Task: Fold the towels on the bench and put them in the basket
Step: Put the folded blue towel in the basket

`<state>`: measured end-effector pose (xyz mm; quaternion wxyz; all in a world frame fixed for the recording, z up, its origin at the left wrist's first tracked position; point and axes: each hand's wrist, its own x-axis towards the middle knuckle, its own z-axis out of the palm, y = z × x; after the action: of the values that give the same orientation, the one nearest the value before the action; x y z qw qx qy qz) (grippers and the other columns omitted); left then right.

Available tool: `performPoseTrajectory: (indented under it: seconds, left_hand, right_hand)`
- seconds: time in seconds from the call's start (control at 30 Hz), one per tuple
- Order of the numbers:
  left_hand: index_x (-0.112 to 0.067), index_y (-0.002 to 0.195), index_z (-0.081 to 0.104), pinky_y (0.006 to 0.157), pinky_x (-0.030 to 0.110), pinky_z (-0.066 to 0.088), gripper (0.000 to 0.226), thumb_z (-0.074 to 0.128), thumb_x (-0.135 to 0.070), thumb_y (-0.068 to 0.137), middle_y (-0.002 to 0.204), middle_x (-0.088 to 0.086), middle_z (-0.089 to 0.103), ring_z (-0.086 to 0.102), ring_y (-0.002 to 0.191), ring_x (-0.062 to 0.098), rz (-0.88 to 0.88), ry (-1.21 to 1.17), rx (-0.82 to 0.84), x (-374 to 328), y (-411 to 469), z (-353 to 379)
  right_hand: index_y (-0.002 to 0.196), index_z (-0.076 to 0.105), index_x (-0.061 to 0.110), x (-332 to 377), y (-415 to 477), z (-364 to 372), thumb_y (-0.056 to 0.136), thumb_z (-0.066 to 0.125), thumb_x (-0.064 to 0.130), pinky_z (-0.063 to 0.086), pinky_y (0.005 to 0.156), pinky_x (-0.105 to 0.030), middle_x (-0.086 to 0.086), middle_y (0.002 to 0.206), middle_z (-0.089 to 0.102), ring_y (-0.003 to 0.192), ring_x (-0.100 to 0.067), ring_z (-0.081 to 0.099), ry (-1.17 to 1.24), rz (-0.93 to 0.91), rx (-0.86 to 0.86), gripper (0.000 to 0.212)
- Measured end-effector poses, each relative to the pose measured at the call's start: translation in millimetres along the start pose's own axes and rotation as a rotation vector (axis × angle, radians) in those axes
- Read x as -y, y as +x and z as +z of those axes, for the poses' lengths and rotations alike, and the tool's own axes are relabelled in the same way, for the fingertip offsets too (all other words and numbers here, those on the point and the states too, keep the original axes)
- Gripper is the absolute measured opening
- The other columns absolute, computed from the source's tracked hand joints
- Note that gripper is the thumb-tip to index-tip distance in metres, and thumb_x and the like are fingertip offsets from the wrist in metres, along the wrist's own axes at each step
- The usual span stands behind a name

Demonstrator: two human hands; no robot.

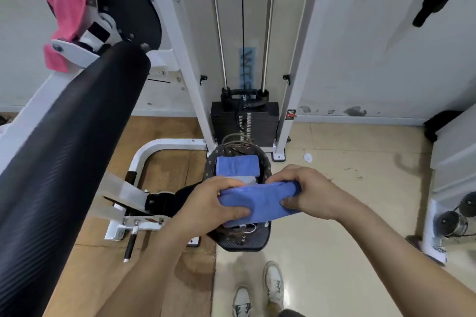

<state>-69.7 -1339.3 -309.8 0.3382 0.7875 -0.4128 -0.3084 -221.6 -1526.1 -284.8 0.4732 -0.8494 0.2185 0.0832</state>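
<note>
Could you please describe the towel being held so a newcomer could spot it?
Find the black weight stack between the white uprights; a dark patterned basket sits on the floor before it. The held towel is the folded blue one up over that basket, unlike the blue towel and grey towel lying inside it, or the pink towel draped higher up.

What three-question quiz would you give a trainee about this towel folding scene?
1. True or false: the left hand holds nothing.
2. The left and the right hand hold the blue towel above: A the basket, B the weight stack, C the shoes?
3. Fill in: the draped towel on the machine, upper left, is coloured ____.
Key: 1 false; 2 A; 3 pink.
</note>
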Motion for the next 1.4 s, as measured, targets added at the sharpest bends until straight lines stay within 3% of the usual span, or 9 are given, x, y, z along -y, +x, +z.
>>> performPoseTrajectory:
  seconds: [0.23,0.43,0.53,0.67,0.83,1.0,1.13,1.27,1.4]
  left_hand:
    - [-0.023,0.137,0.052,0.087,0.002,0.030,0.045,0.062,-0.023,0.093,0.110,-0.011,0.047,0.048,0.101,0.004,-0.104,0.287,-0.013,59,33,23]
    - [-0.022,0.130,0.054,0.090,0.037,0.047,0.052,0.065,-0.009,0.081,0.119,0.003,0.056,0.057,0.106,0.025,-0.205,0.516,0.114,105,58,33]
    - [-0.020,0.123,0.057,0.075,0.035,0.049,0.058,0.071,-0.008,0.067,0.103,0.005,0.061,0.063,0.089,0.028,-0.139,0.718,0.225,121,63,47]
    - [-0.023,0.125,0.053,0.075,0.035,0.040,0.050,0.061,-0.011,0.076,0.107,0.003,0.058,0.062,0.091,0.028,-0.075,0.901,0.306,121,78,57]
    - [-0.022,0.118,0.059,0.082,0.035,0.043,0.037,0.056,-0.012,0.082,0.112,0.003,0.058,0.063,0.095,0.027,-0.132,0.955,0.384,124,98,64]
    - [-0.020,0.117,0.058,0.081,0.037,0.043,0.034,0.056,-0.014,0.084,0.113,0.004,0.059,0.063,0.095,0.027,-0.121,0.981,0.385,127,103,67]
    - [-0.021,0.117,0.058,0.081,0.036,0.042,0.033,0.055,-0.016,0.084,0.111,0.004,0.059,0.063,0.093,0.027,-0.112,0.984,0.391,132,103,70]
    - [-0.017,0.117,0.054,0.083,0.037,0.041,0.032,0.052,-0.014,0.086,0.113,0.006,0.060,0.063,0.095,0.029,-0.148,1.016,0.402,134,107,73]
    - [-0.012,0.122,0.043,0.084,0.040,0.038,0.038,0.052,-0.016,0.085,0.109,0.008,0.065,0.064,0.096,0.031,-0.182,1.024,0.398,142,113,82]
  right_hand:
    - [0.104,0.050,0.026,-43,75,38,0.077,0.060,0.022,0.030,0.085,-0.035,0.007,0.091,0.060,0.095,-0.018,0.056,-0.636,-0.136,-0.087,0.029]
    - [0.093,0.057,0.020,-80,125,83,0.069,0.068,0.015,0.014,0.067,-0.036,-0.002,0.079,0.065,0.088,-0.026,0.059,-0.758,-0.190,-0.040,0.027]
    - [0.087,0.059,0.024,-87,137,98,0.060,0.081,0.023,0.029,0.071,-0.035,-0.001,0.077,0.066,0.082,-0.024,0.063,-0.835,-0.196,0.006,0.035]
    - [0.094,0.055,0.028,-98,146,101,0.082,0.064,0.034,0.030,0.085,-0.037,0.004,0.100,0.068,0.100,-0.022,0.062,-0.758,-0.083,0.275,0.016]
    - [0.097,0.063,0.026,-110,170,99,0.092,0.049,0.028,0.045,0.078,-0.033,0.000,0.100,0.066,0.100,-0.027,0.060,-0.595,-0.126,0.106,0.015]
    - [0.111,0.062,0.025,-110,194,110,0.069,0.078,0.024,0.040,0.088,-0.039,-0.008,0.113,0.057,0.107,-0.027,0.055,-0.972,-0.272,0.083,0.045]
    - [0.135,0.040,0.021,-115,203,102,0.080,0.064,0.010,0.029,0.101,-0.042,-0.012,0.136,0.039,0.126,-0.029,0.037,-1.145,-0.256,0.230,0.061]
    - [0.128,0.051,0.017,-111,206,102,0.084,0.061,0.013,0.040,0.092,-0.035,-0.011,0.132,0.048,0.118,-0.030,0.051,-1.012,-0.181,0.283,0.045]
    - [0.114,0.057,0.017,-110,194,99,0.096,0.044,0.040,0.042,0.079,-0.035,-0.008,0.115,0.060,0.102,-0.030,0.060,-0.874,-0.181,0.281,0.032]
